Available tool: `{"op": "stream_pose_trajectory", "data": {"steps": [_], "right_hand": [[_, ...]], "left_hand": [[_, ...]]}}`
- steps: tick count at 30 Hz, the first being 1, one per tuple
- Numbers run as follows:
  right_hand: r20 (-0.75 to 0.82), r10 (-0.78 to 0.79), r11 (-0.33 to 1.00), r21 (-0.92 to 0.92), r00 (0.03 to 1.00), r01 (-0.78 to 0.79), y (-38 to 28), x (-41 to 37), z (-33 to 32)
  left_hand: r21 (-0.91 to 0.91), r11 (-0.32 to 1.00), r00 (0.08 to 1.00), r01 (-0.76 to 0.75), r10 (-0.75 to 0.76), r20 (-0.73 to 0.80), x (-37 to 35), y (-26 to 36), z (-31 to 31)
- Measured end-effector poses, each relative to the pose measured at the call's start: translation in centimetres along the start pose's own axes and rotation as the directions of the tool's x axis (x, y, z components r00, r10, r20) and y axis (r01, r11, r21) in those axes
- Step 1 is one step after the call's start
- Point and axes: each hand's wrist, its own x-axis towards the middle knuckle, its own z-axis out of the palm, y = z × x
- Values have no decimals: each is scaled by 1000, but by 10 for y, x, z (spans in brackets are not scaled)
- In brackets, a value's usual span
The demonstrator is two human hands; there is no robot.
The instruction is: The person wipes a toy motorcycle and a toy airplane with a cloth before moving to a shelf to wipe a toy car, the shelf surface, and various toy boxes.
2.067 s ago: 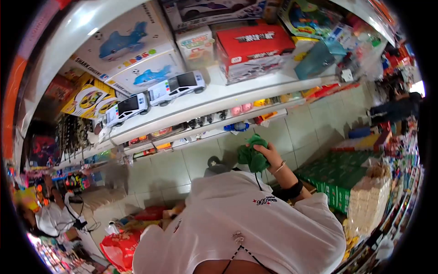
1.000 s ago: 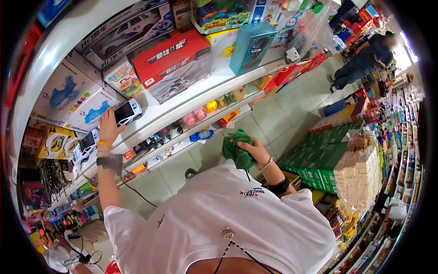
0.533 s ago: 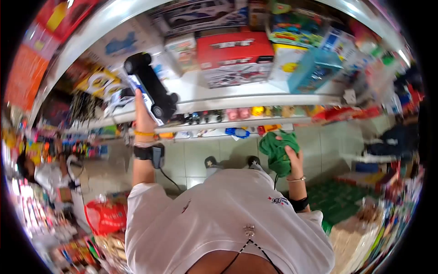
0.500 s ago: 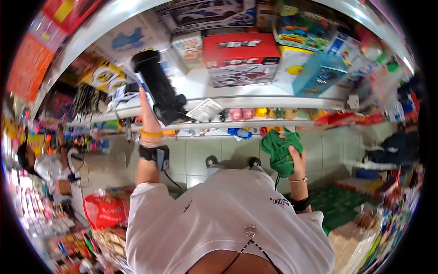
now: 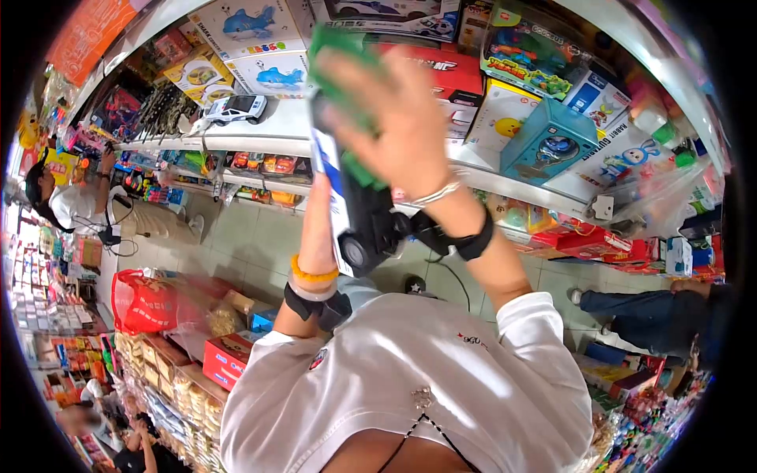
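Gripping the toy police car [image 5: 367, 229] low along its white-and-blue side, the left hand [image 5: 318, 221] holds it up off the shelf [image 5: 282, 118], in front of the chest; part of that hand is out of sight behind the body, so how far the fingers wrap round cannot be told. The car is steeply tilted, its black underside and wheels turned towards the wearer, which seems meant to leave that face open to the other hand. Taking it from the side probably keeps the fingers out of the way there. The right hand [image 5: 410, 118] is closed loosely on a green cloth [image 5: 335, 47], laid over the car's upper end; blur hides where the fingertips end, but the fabric shows between the hand and the toy, likely so that cloth rather than skin meets the surface. With one hand bearing the weight, the other appears free to press. Behind, a similar silver toy car [image 5: 236, 109] sits upright on its wheels near the shelf's front edge, beside the boxes printed with blue sharks [image 5: 280, 75], perhaps unboxed so it can be seen and reached. A teal window box [image 5: 552, 142] stands tilted on the shelf, its window facing outward, presumably to show off its contents.
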Motion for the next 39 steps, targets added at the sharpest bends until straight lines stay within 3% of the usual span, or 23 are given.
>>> {"op": "stream_pose_trajectory", "data": {"steps": [1, 3, 4, 6, 7, 8, 9, 11, 13, 14, 15, 19, 20, 22, 23, 24, 25, 26, 29, 32, 35, 36, 39], "right_hand": [[80, 14, 995, 97, 997, -22, -13, -17, 7], [155, 37, 956, 283, 987, -80, -38, -63, 8], [151, 49, 922, 374, 987, -103, -40, -77, 8], [253, 65, 902, 398, 965, -165, -35, -81, 1], [281, 62, 903, 394, 958, -174, -23, -74, 5], [140, 119, 930, 331, 983, -160, -11, -67, 15], [76, 166, 943, 279, 983, -180, 4, -53, 19], [-15, 260, 926, 286, 965, -245, 24, -33, 23], [100, 275, 893, 343, 956, -292, 4, -50, 23], [153, 275, 874, 371, 949, -313, -11, -63, 24], [220, 190, 876, 402, 957, -267, -25, -77, 24], [488, 261, 597, 596, 833, -537, -23, -88, 37], [503, 279, 569, 599, 818, -563, -19, -84, 39], [478, 363, 587, 549, 800, -595, -14, -76, 41], [430, 434, 570, 550, 792, -611, -10, -80, 47], [365, 521, 591, 499, 772, -634, -6, -86, 53], [385, 615, 457, 538, 689, -708, -6, -81, 52], [296, 691, 432, 562, 659, -705, -4, -85, 56], [114, 826, 379, 614, 553, -692, 10, -95, 61], [5, 821, 478, 540, 571, -692, 17, -85, 52], [44, 810, 491, 495, 585, -717, 22, -61, 35], [57, 792, 518, 465, 607, -718, 28, -56, 30], [106, 732, 570, 446, 673, -690, 47, -39, 27]], "left_hand": [[-287, 958, 996, 6, -31, -83, 0, 7, 12], [100, 985, 989, -143, 138, 50, -1, 1, -34], [-227, 971, 992, 75, -49, 116, 5, 0, -47], [-196, 979, 997, 48, -35, 72, 1, -14, -45], [-89, 994, 996, 68, -73, -52, 0, -19, -40], [19, 995, 979, 102, -97, -179, -2, -23, -31], [129, 989, 996, 69, -61, -62, -5, -14, -16], [229, 966, 988, 118, -92, -124, 5, -7, -12], [256, 963, 990, 84, -50, -135, 17, 2, -27], [147, 987, 981, 69, -41, -189, 24, 8, -36], [194, 981, 985, 6, 27, -170, 31, 21, -42], [274, 952, 950, -137, 204, -235, 60, 40, -73], [454, 885, 947, -106, 229, -226, 66, 49, -83], [840, 409, 855, -356, 505, 117, 96, 62, -109], [790, 494, 867, -363, 490, 93, 102, 66, -115], [932, 146, 814, -331, 545, 203, 114, 69, -142], [960, 41, 820, -278, 531, 214, 120, 75, -150], [973, -64, 826, -220, 518, 221, 125, 79, -156], [929, -200, 800, -311, 473, 370, 160, 90, -182], [894, -265, 813, -361, 381, 440, 185, 88, -193], [914, -200, 904, -353, 177, 388, 208, 89, -195], [870, -260, 863, -419, 183, 470, 214, 86, -195], [830, -345, 855, -438, 123, 503, 228, 80, -198]]}}
